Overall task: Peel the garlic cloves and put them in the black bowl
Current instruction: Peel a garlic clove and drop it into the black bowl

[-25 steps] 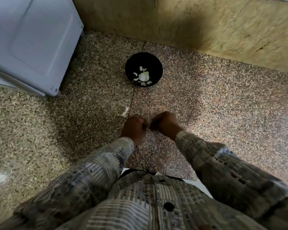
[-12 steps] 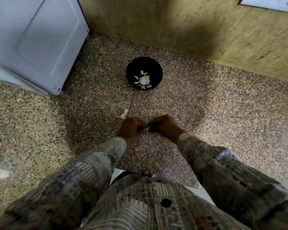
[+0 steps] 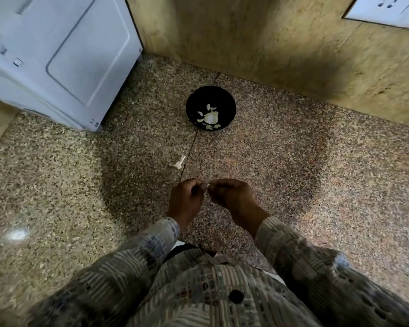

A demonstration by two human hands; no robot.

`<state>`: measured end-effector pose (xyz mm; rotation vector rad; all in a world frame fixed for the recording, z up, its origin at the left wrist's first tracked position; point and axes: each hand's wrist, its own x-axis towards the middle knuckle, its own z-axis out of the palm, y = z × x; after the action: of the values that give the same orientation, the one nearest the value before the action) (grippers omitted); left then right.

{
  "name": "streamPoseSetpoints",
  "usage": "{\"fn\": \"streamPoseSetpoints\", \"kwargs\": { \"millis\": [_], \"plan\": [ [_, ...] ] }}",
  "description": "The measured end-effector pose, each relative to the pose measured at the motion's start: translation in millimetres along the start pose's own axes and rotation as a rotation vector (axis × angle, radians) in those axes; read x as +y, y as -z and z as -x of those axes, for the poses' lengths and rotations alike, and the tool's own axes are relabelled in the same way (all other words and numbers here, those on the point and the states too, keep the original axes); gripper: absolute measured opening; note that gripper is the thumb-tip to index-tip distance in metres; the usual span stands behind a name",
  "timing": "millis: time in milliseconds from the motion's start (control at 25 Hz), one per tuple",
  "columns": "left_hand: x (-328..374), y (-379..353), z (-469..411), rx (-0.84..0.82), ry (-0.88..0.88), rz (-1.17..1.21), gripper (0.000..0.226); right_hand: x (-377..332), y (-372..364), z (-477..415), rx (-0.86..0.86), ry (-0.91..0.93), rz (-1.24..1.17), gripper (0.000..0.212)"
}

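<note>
- Nearest the viewer, a person's patterned shirt (image 3: 198, 291) and long sleeves fill the lower frame, and both arms reach forward over a speckled stone surface (image 3: 316, 173).
- The left hand (image 3: 187, 199) and right hand (image 3: 232, 197) are curled, with their fingertips meeting. Together they pinch a small pale garlic clove (image 3: 207, 186). It is too small to tell how much skin remains on it.
- Risk: the clove is tiny and probably slippery. If either pinch tugs too hard, it may pop free and drop onto the stone, where pale flecks would make it hard to spot.
- Risk: if a nail digs too deep, it may gouge or split the clove rather than lift the skin.
- Just beyond the hands lies a pale scrap of peel (image 3: 178, 162) on the surface. More scraps are likely to scatter here, and one could stick to a finger and be carried along.
- Farther on, well apart from the hands, sits the black bowl (image 3: 224, 100). It holds a garlic bulb with loose cloves (image 3: 210, 118) around it.
- Risk: peeled and unpeeled pieces may get mixed in that bowl. A clove tossed from this far could also miss the rim.
- At the back stand a white appliance (image 3: 62, 55) on the left and a tan wall (image 3: 269, 43).
</note>
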<state>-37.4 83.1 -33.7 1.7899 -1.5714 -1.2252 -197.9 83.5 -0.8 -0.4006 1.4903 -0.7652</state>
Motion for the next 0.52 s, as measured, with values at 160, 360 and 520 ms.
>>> {"fn": "streamPoseSetpoints", "kwargs": {
  "millis": [160, 360, 520],
  "plan": [
    [6, -4, -5, 0.075, 0.292, 0.232, 0.034, 3, -9, -3, -0.015, 0.080, 0.066, 0.015],
    [11, 7, -20, 0.156, 0.392, 0.292, 0.031, -1, -22, -9, 0.007, 0.083, 0.041, 0.019],
    [-7, 24, -39, 0.112, 0.438, 0.274, 0.019, -6, -21, -20, 0.027, 0.048, 0.111, 0.018]
  ]
}}
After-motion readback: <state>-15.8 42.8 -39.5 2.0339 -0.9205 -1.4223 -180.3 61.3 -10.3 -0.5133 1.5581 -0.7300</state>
